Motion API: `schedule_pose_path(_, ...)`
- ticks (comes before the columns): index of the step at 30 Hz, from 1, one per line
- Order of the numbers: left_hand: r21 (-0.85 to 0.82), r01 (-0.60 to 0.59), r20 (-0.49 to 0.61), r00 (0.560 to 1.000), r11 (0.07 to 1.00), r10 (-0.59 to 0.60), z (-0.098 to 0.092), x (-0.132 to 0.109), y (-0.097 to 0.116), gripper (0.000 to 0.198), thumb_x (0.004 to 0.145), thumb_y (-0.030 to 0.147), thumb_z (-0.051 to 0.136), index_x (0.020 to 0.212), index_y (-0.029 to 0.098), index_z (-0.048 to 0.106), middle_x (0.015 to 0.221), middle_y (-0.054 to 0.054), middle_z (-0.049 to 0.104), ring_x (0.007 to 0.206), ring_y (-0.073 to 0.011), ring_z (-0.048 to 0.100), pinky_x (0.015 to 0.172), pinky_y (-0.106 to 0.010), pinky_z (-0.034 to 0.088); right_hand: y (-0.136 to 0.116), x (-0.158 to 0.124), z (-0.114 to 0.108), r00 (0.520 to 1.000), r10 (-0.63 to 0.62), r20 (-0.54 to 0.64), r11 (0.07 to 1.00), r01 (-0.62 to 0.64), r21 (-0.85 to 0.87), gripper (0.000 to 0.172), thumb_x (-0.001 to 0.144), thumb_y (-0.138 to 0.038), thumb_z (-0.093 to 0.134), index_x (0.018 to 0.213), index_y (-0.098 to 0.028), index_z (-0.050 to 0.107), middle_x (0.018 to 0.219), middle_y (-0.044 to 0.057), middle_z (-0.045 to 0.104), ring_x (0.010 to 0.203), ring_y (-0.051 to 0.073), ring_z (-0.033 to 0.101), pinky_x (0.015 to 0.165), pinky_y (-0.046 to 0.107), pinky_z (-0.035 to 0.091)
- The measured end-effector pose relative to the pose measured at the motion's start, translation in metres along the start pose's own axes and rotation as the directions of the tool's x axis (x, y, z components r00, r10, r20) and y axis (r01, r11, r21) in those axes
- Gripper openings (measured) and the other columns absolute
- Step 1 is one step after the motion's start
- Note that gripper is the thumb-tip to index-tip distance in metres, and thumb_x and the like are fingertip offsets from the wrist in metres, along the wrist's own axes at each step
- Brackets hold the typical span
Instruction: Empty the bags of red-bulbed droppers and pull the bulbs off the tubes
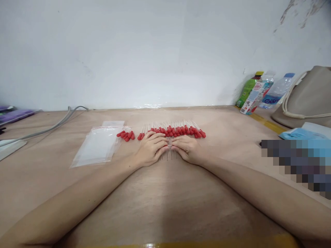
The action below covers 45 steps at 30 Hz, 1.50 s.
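Both grips, left hand (153, 148) and right hand (189, 148), are clamped on the clear tubes (170, 142) between them, equally near, stems pointing to six o'clock; red-bulbed droppers (178, 131) lie just beyond at twelve, their row running nine-to-three

Thin, roughly parallel clear tubes (167, 157) sit before packed red-bulbed droppers (178, 131).
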<state>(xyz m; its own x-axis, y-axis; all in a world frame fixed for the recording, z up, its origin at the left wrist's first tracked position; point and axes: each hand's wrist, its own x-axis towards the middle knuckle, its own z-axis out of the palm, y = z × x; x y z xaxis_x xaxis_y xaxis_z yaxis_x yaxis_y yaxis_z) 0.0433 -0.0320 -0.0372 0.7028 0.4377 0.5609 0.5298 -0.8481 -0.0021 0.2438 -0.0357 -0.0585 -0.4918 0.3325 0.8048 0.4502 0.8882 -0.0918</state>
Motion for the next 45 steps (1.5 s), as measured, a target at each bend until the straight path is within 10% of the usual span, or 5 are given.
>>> schedule_pose_path(26, -0.019, -0.052, 0.082, 0.995, 0.998, 0.053, -0.01, -0.003, 0.001, 0.022, 0.089, 0.025, 0.039, 0.079, 0.018, 0.057, 0.104, -0.004, 0.06, 0.113, -0.0195, 0.046, 0.098, -0.039, 0.027, -0.002, -0.007, -0.008, 0.975, -0.216, -0.06, 0.971, 0.207, -0.119, 0.015, 0.081, -0.01, 0.052, 0.093, -0.014, 0.061, 0.088, 0.009, 0.069, 0.096, 0.017, 0.062, 0.084, 0.03, 0.054)
schedule_pose_path(41, -0.031, -0.044, 0.025, 0.999, 0.999, 0.045, -0.01, -0.01, -0.001, 0.019, 0.089, 0.023, 0.039, 0.082, 0.018, 0.056, 0.104, -0.003, 0.06, 0.112, -0.0201, 0.045, 0.094, -0.038, 0.032, -0.004, -0.005, -0.014, 0.988, -0.129, -0.089, 0.99, 0.124, -0.062, 0.018, 0.083, -0.011, 0.05, 0.093, -0.017, 0.063, 0.087, 0.005, 0.07, 0.095, 0.015, 0.062, 0.084, 0.026, 0.053)
schedule_pose_path(45, 0.019, 0.132, -0.045, 0.99, 0.991, -0.131, -0.018, -0.014, -0.011, 0.022, 0.09, 0.023, 0.036, 0.083, 0.018, 0.056, 0.096, -0.005, 0.059, 0.098, -0.0194, 0.049, 0.088, -0.036, 0.037, 0.006, -0.008, -0.019, 0.987, 0.015, -0.159, 0.993, -0.033, -0.112, 0.015, 0.083, -0.016, 0.051, 0.089, -0.017, 0.065, 0.083, 0.005, 0.069, 0.086, 0.015, 0.064, 0.076, 0.027, 0.052)
